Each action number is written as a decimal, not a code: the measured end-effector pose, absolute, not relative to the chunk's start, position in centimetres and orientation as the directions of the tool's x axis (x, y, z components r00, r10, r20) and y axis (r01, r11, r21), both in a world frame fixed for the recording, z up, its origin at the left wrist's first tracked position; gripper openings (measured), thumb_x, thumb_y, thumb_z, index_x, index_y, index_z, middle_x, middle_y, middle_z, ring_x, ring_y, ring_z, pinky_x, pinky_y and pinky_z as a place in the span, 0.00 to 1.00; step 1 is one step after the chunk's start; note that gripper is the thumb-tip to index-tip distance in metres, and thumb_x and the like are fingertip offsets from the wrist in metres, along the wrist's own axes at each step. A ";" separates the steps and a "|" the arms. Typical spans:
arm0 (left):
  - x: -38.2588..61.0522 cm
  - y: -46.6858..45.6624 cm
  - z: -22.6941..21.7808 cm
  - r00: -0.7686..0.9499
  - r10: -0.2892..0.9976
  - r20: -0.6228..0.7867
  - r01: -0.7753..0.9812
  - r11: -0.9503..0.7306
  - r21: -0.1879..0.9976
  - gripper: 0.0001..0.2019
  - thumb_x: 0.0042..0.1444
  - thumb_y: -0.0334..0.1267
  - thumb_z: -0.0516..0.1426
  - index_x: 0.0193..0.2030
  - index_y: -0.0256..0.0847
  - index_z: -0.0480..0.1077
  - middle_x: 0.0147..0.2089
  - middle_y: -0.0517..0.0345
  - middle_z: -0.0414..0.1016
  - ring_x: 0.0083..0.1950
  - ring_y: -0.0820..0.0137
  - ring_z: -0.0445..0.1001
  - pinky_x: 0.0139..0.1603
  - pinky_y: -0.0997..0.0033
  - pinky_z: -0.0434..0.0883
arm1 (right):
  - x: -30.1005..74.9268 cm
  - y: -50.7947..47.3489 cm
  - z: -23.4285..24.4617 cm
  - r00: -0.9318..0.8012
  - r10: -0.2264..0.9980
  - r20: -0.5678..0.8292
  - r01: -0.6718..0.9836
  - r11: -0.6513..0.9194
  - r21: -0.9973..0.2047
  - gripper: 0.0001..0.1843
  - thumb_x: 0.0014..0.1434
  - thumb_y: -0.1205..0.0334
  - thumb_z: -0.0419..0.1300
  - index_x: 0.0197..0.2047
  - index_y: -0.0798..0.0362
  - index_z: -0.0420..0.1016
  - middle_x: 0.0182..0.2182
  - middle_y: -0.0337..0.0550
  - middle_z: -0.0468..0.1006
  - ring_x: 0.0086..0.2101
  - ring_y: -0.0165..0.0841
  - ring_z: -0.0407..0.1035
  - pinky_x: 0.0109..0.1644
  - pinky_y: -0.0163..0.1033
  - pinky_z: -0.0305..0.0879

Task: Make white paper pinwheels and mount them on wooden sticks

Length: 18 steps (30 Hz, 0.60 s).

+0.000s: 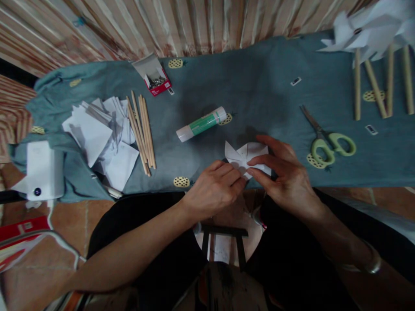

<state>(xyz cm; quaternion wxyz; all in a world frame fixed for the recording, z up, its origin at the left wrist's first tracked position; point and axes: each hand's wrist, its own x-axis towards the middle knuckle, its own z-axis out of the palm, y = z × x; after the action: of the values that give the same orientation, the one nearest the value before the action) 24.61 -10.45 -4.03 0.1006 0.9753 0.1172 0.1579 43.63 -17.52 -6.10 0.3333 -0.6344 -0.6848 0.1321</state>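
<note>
Head view: left hand [217, 188] curled, fingertips pinched on lower left of white paper pinwheel [242, 155]. Right hand [287, 175] half open, thumb and index finger nearly together, clamped on pinwheel near its centre; another finger arched over right side. Pinwheel at near edge of cloth-covered table [266, 90], right of middle. Glue stick [202, 124] lies beyond, towards left; wide stretch of cloth between it and scissors [320, 134], right of right hand. Pinwheel folded, upper-left tip pointed, partly hidden by fingers.

One held paper [240, 156], one glue stick [203, 124]
</note>
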 end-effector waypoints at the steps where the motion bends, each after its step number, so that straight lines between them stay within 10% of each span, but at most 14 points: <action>1: 24.6 -10.5 -4.0 0.924 0.262 0.278 0.199 -0.952 0.234 0.10 0.65 0.31 0.52 0.40 0.33 0.74 0.35 0.55 0.76 0.37 0.69 0.72 0.40 0.67 0.66 | 43.6 -17.6 -6.1 0.027 0.956 0.291 0.780 0.162 -0.604 0.04 0.61 0.61 0.61 0.40 0.43 0.76 0.60 0.41 0.69 0.59 0.46 0.65 0.59 0.56 0.67; 18: 24.6 -10.5 -4.0 0.928 0.267 0.261 0.207 -0.950 0.235 0.10 0.66 0.31 0.51 0.39 0.34 0.75 0.35 0.54 0.76 0.38 0.68 0.72 0.41 0.67 0.66 | 42.3 -19.2 -5.9 -0.100 0.950 0.295 0.943 0.185 -0.278 0.12 0.62 0.69 0.54 0.47 0.52 0.76 0.62 0.55 0.66 0.60 0.50 0.61 0.54 0.57 0.65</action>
<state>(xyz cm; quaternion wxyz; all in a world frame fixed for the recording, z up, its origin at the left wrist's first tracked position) 24.62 -10.51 -4.01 0.1020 0.9764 0.1215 0.1463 42.34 -19.22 -5.91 0.2070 -0.6382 -0.7414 0.0091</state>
